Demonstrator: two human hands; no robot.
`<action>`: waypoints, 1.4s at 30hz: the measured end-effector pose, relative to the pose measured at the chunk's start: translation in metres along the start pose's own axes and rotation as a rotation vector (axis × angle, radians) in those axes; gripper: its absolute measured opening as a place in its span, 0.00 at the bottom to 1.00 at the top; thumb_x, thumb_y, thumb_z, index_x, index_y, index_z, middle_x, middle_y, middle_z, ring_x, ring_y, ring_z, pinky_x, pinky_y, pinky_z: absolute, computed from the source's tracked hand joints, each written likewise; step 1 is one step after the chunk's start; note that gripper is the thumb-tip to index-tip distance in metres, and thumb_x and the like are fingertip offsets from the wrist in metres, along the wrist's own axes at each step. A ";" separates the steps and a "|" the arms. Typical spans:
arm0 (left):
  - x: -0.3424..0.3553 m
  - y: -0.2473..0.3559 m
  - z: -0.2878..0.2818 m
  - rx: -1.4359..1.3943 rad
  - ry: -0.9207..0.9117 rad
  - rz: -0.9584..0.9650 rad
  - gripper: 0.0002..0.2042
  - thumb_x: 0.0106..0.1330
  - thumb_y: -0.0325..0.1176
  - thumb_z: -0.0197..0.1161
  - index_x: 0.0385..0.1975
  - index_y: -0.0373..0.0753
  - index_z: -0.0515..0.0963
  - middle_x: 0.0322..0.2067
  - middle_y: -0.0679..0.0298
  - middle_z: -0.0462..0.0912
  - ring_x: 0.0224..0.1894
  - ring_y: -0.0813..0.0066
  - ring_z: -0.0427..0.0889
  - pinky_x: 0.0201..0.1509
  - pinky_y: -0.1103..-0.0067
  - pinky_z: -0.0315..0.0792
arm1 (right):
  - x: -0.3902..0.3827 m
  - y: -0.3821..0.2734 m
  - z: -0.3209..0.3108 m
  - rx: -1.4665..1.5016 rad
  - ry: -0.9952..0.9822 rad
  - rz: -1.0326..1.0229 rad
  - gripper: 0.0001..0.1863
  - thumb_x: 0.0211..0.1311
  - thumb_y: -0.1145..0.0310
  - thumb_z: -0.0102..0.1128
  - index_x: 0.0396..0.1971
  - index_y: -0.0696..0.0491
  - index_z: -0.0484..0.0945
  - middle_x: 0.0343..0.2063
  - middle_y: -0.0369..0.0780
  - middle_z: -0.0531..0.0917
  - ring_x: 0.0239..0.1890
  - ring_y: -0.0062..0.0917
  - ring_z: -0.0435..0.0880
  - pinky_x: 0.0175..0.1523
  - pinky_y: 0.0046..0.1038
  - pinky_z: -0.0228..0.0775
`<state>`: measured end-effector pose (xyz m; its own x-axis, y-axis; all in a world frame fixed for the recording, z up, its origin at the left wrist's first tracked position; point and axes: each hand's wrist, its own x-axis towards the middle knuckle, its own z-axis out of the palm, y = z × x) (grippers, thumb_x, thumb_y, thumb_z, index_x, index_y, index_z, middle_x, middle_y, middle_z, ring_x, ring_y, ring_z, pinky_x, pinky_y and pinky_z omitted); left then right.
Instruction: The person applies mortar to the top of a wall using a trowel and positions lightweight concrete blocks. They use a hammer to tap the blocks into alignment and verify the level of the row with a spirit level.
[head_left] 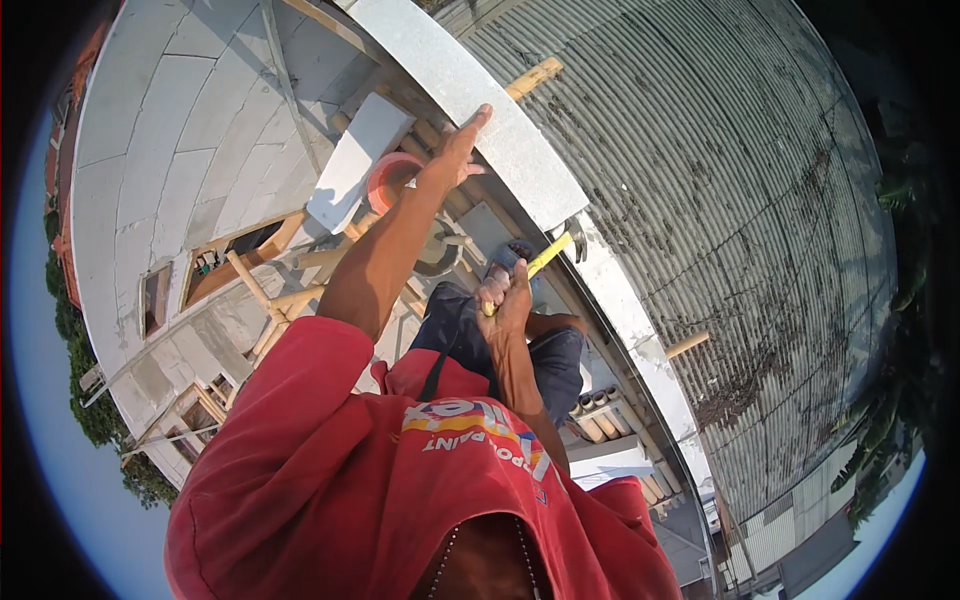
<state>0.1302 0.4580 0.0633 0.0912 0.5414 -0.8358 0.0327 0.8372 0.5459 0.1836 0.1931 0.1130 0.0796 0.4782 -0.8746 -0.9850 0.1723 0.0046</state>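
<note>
My left hand [458,158] lies against the near side of a long pale block [535,165] on top of the wall, its fingers stretched out and holding nothing. Wrapped round the yellow handle of a hammer [550,254] is my right hand [512,302]. The hammer's dark head is at the near end of that block, by the joint with the wall top [625,285]; whether it touches is hard to tell.
An orange-red bucket [378,190] and a loose white block [350,165] stand left of my left arm, near bamboo poles [295,300]. A dark round container [436,262] sits lower down. Beyond the wall spreads a corrugated roof [690,170], with bamboo ends [688,345] poking out.
</note>
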 end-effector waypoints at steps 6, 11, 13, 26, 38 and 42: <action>-0.006 0.000 0.006 -0.030 -0.018 0.018 0.66 0.54 0.60 0.75 0.75 0.38 0.26 0.75 0.41 0.39 0.74 0.31 0.47 0.70 0.41 0.56 | -0.012 -0.034 -0.041 0.067 -0.005 0.008 0.17 0.75 0.51 0.53 0.29 0.45 0.66 0.14 0.28 0.61 0.10 0.15 0.59 0.18 0.22 0.55; 0.014 -0.009 -0.005 -0.011 -0.004 0.031 0.53 0.59 0.61 0.70 0.74 0.33 0.48 0.74 0.44 0.49 0.73 0.34 0.54 0.71 0.42 0.55 | -0.006 -0.042 -0.051 0.357 0.239 -0.329 0.20 0.76 0.49 0.50 0.27 0.46 0.65 0.15 0.29 0.60 0.12 0.17 0.57 0.19 0.24 0.56; 0.018 -0.008 -0.003 -0.014 0.032 0.010 0.53 0.60 0.61 0.69 0.74 0.34 0.48 0.73 0.45 0.52 0.72 0.36 0.56 0.71 0.43 0.56 | 0.008 -0.023 -0.035 0.330 0.233 -0.304 0.19 0.75 0.48 0.51 0.29 0.46 0.65 0.15 0.29 0.60 0.11 0.17 0.58 0.19 0.24 0.56; 0.021 -0.009 -0.008 0.006 0.018 0.032 0.50 0.62 0.61 0.67 0.74 0.35 0.51 0.71 0.45 0.58 0.70 0.41 0.63 0.72 0.46 0.58 | -0.018 -0.045 -0.075 0.187 0.105 -0.053 0.20 0.75 0.46 0.50 0.28 0.44 0.64 0.13 0.30 0.60 0.10 0.18 0.59 0.18 0.24 0.56; 0.008 -0.011 -0.002 0.083 0.047 0.075 0.62 0.54 0.65 0.71 0.76 0.35 0.36 0.75 0.42 0.43 0.73 0.29 0.47 0.65 0.45 0.67 | -0.017 -0.032 -0.026 0.003 -0.033 0.110 0.18 0.74 0.50 0.55 0.29 0.45 0.65 0.13 0.30 0.62 0.10 0.17 0.58 0.18 0.23 0.57; -0.012 -0.005 0.015 0.007 0.106 0.068 0.64 0.50 0.62 0.75 0.77 0.47 0.33 0.75 0.46 0.46 0.75 0.37 0.49 0.68 0.41 0.60 | -0.023 -0.053 -0.061 -0.119 0.011 0.132 0.18 0.74 0.49 0.54 0.31 0.45 0.65 0.13 0.30 0.60 0.09 0.17 0.57 0.17 0.23 0.55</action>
<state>0.1439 0.4462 0.0712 -0.0125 0.6021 -0.7983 0.0372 0.7981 0.6014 0.2243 0.1209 0.1034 -0.0525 0.4807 -0.8753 -0.9980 0.0049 0.0625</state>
